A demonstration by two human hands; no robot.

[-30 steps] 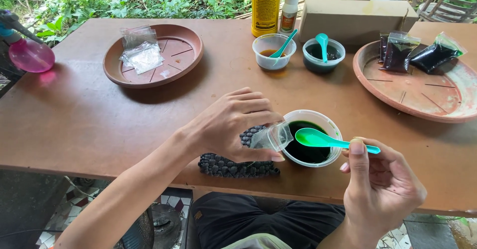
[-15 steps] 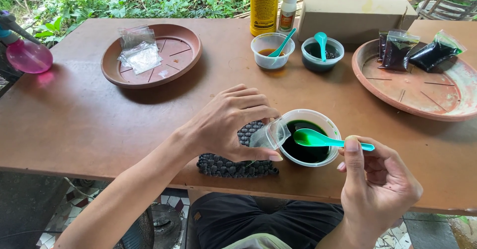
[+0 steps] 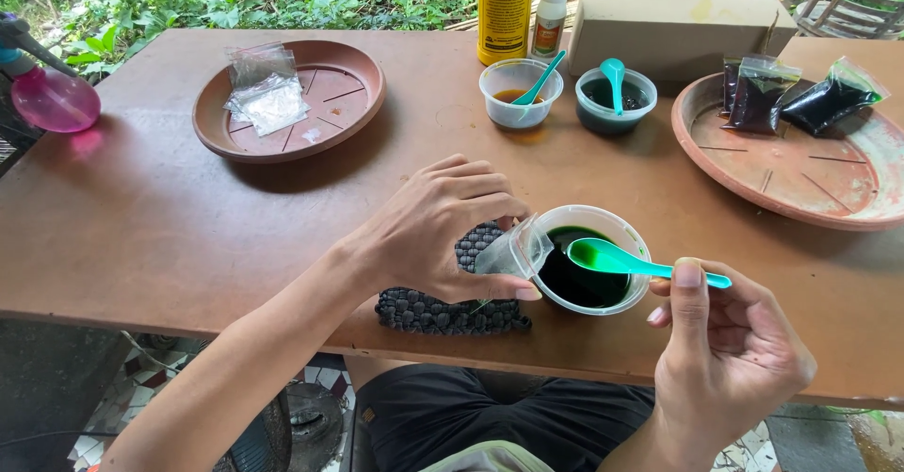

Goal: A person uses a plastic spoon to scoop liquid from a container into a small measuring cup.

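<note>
At the lower middle of the frame, on the brown worktop (image 3: pixel 141 227), a clear plastic cup (image 3: pixel 590 260) holds dark green liquid. The left hand (image 3: pixel 438 232) is curled around a small clear plastic bag (image 3: pixel 513 251), pinching it between thumb and fingers and tilting it against the cup's left rim. Under that hand lies a dark woven pouch (image 3: pixel 443 307), near the worktop's front edge. The right hand (image 3: pixel 725 349), at the lower right, pinches the handle of a teal plastic spoon (image 3: pixel 626 262) between thumb and fingers; the spoon's bowl hangs over the cup, wet with green.

In the upper middle stand two more small cups: a clear one (image 3: pixel 520 92) with orange liquid and a teal spoon, and just beside it a dark one (image 3: pixel 615 100) with another teal spoon. Behind them are a yellow bottle (image 3: pixel 506 10), a small white bottle (image 3: pixel 551 15) and a cardboard box (image 3: pixel 678 29). A brown saucer (image 3: pixel 344 105) at the upper left carries clear little bags (image 3: pixel 266 90); another saucer (image 3: pixel 800 180) at the right carries bags of dark liquid (image 3: pixel 791 95). A pink spray bottle (image 3: pixel 52 95) sits at the far left edge.
</note>
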